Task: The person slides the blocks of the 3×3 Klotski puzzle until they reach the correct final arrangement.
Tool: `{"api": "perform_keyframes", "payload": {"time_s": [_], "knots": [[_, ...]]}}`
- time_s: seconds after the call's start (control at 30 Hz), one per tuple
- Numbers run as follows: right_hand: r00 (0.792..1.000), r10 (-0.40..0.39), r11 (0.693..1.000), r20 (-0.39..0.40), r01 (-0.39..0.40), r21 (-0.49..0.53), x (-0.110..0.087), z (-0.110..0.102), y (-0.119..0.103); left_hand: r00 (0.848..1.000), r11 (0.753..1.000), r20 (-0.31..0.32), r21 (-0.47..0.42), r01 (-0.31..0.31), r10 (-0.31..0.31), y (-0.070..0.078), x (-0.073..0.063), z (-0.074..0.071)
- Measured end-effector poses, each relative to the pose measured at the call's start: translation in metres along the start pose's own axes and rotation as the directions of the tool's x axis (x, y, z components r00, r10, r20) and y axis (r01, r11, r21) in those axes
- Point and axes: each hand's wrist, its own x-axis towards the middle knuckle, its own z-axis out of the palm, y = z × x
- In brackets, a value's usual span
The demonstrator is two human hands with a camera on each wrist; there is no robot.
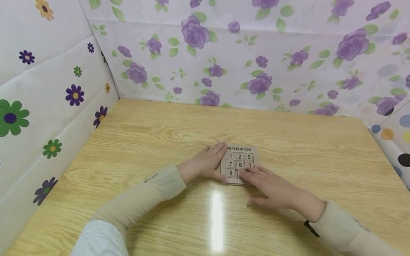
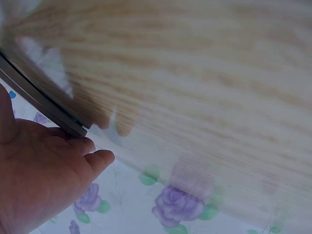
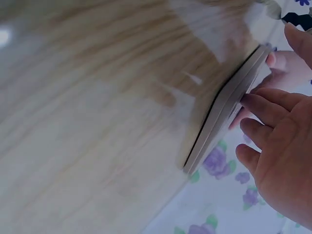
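A flat, pale number slide puzzle (image 1: pixel 239 156) lies on the table, with black characters along its top edge. Its visible tiles read 1, 2, 5, then 7, 6, 3, then 8. My left hand (image 1: pixel 208 161) holds the puzzle's left side, fingers at the upper left corner and thumb at the lower left. With its fingers extended, my right hand (image 1: pixel 273 188) touches a bottom-row tile (image 1: pixel 240 174) and covers the lower right corner. Both wrist views show the puzzle edge-on: its dark-lined edge (image 2: pixel 44 100) by the left fingers, and its side (image 3: pixel 226 109) beside the right fingertips.
The wood-grain table (image 1: pixel 160 131) is glossy and reflects a bright strip of light below the puzzle. A cloth with purple flowers (image 1: pixel 195 33) hangs behind it, and another flowered cloth (image 1: pixel 48 89) stands along the left side.
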Motion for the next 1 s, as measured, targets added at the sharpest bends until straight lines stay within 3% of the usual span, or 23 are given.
{"api": "perform_keyframes", "payload": {"time_s": [0.23, 0.43, 0.73, 1.0], "knots": [[0.999, 0.016, 1.0, -0.028, -0.016, 0.0, -0.012, -0.004, 0.009, 1.0, 1.0, -0.001, 0.003, 0.005, -0.005, -0.003, 0.0, -0.001], [0.997, -0.035, 0.998, -0.074, 0.032, -0.045, -0.003, 0.001, 0.004, 1.0, 1.0, -0.003, -0.002, 0.003, -0.003, -0.004, 0.0, 0.002], [0.996, -0.084, 0.995, 0.005, 0.084, -0.047, 0.019, 0.006, -0.016, 1.0, 1.0, -0.008, 0.014, -0.012, 0.012, 0.0, 0.001, 0.005], [0.999, -0.04, 0.998, -0.009, 0.04, -0.043, 0.008, 0.003, -0.006, 1.0, 1.0, -0.014, 0.012, -0.003, 0.003, -0.001, 0.001, 0.003]]}}
